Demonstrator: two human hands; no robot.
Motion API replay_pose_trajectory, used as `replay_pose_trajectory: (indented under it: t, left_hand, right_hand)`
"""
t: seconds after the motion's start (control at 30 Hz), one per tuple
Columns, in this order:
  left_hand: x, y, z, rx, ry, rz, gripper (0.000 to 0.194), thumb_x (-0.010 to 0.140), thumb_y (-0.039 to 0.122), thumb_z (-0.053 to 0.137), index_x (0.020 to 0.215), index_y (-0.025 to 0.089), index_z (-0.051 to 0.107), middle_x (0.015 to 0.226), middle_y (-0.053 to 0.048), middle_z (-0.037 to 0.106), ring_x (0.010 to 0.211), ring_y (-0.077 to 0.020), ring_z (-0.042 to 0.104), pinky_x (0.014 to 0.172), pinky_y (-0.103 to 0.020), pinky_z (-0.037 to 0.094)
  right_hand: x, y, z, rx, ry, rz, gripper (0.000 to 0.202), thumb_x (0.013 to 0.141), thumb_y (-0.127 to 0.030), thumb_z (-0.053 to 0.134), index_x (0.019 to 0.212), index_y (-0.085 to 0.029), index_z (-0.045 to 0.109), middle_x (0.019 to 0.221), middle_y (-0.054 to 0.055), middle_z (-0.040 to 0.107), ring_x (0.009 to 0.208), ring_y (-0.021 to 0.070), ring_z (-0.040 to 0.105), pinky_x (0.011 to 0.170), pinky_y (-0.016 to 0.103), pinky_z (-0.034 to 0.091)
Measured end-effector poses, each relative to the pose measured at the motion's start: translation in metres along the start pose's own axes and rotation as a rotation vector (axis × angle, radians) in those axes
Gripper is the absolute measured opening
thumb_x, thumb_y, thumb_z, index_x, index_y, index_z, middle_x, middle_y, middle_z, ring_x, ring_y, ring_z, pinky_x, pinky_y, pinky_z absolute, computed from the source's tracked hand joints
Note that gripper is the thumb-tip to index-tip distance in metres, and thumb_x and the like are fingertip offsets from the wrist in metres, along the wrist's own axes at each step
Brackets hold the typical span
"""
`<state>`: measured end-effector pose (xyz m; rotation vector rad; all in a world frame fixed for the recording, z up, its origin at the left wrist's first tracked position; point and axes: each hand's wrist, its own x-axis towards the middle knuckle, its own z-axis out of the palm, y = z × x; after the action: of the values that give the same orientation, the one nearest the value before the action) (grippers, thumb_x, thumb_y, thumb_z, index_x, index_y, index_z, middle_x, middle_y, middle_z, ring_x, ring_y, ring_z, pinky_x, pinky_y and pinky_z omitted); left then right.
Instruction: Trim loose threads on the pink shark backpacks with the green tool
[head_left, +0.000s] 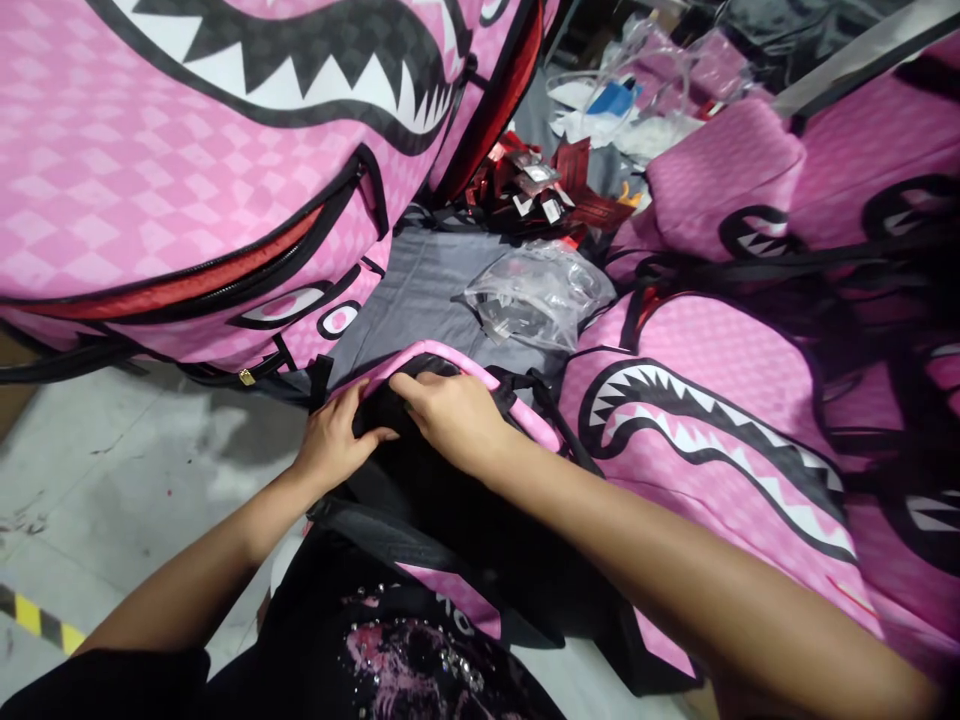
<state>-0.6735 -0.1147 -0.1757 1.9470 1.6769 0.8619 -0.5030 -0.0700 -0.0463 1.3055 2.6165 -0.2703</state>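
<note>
A black-and-pink backpack (pixel 450 510) leans against my body at the table's near edge, its black side toward me and its straps hanging loose. My left hand (pixel 335 440) grips the top left edge of it, thumb on the black fabric and fingers over the pink trim. Close by, my right hand (pixel 457 415) is closed on the black material at the top, its fingertips curled in; whatever small part they pinch is hidden. To the right lies another pink checkered backpack (pixel 705 350) with a printed toothed mouth.
A large pink bag (pixel 225 200) with a partly unzipped red-lined pocket fills the upper left. On the grey tabletop (pixel 427 280) are a clear plastic bag (pixel 540 295) and a heap of red packets (pixel 540 185). More pink bags (pixel 727 170) crowd the right side.
</note>
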Motion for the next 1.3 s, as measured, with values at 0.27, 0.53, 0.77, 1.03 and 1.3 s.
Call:
replay_pose_trajectory:
  t: [0.27, 0.53, 0.77, 1.03, 1.3]
  left_hand:
    - [0.003, 0.000, 0.004, -0.005, 0.034, 0.012, 0.069, 0.078, 0.044, 0.077, 0.138, 0.023, 0.050, 0.130, -0.009, 0.067, 0.119, -0.0274, 0.065, 0.099, -0.039, 0.055]
    - [0.002, -0.008, 0.012, 0.005, 0.119, 0.109, 0.070, 0.078, 0.048, 0.076, 0.136, 0.017, 0.052, 0.125, -0.014, 0.070, 0.112, -0.0292, 0.069, 0.093, -0.040, 0.059]
    - [0.002, -0.014, 0.014, 0.048, 0.179, 0.184, 0.065, 0.083, 0.057, 0.067, 0.131, 0.015, 0.055, 0.120, -0.015, 0.071, 0.107, -0.0295, 0.071, 0.088, -0.039, 0.061]
    - [0.003, -0.019, 0.018, 0.065, 0.204, 0.213, 0.067, 0.085, 0.062, 0.061, 0.134, 0.017, 0.053, 0.121, -0.015, 0.071, 0.107, -0.0286, 0.071, 0.089, -0.039, 0.061]
    - [-0.002, -0.012, 0.010, 0.032, 0.212, 0.201, 0.067, 0.076, 0.048, 0.078, 0.132, 0.018, 0.055, 0.117, -0.013, 0.073, 0.105, -0.0272, 0.072, 0.089, -0.037, 0.061]
  right_hand:
    - [0.001, 0.024, -0.007, -0.255, -0.047, -0.245, 0.026, 0.100, -0.016, 0.042, 0.120, -0.019, 0.059, 0.099, 0.008, 0.066, 0.073, 0.0161, 0.062, 0.058, 0.030, 0.031]
    - [0.008, 0.037, 0.021, -0.336, 0.275, -0.424, 0.023, 0.101, -0.021, 0.044, 0.098, -0.017, 0.067, 0.102, 0.009, 0.068, 0.089, 0.0210, 0.059, 0.084, 0.039, 0.045]
    - [0.015, 0.037, 0.013, -0.137, 0.277, -0.459, 0.016, 0.094, -0.021, 0.058, 0.087, -0.017, 0.072, 0.157, 0.011, 0.039, 0.146, 0.0342, 0.030, 0.111, 0.053, 0.033]
    - [0.009, 0.046, 0.006, -0.100, 0.146, -0.510, 0.021, 0.094, -0.018, 0.056, 0.109, -0.016, 0.070, 0.161, 0.014, 0.031, 0.149, 0.0338, 0.026, 0.115, 0.054, 0.031]
    - [-0.020, 0.032, 0.014, -0.184, 0.343, -0.471, 0.019, 0.095, -0.020, 0.056, 0.086, -0.014, 0.071, 0.152, 0.015, 0.047, 0.142, 0.0355, 0.038, 0.113, 0.056, 0.035]
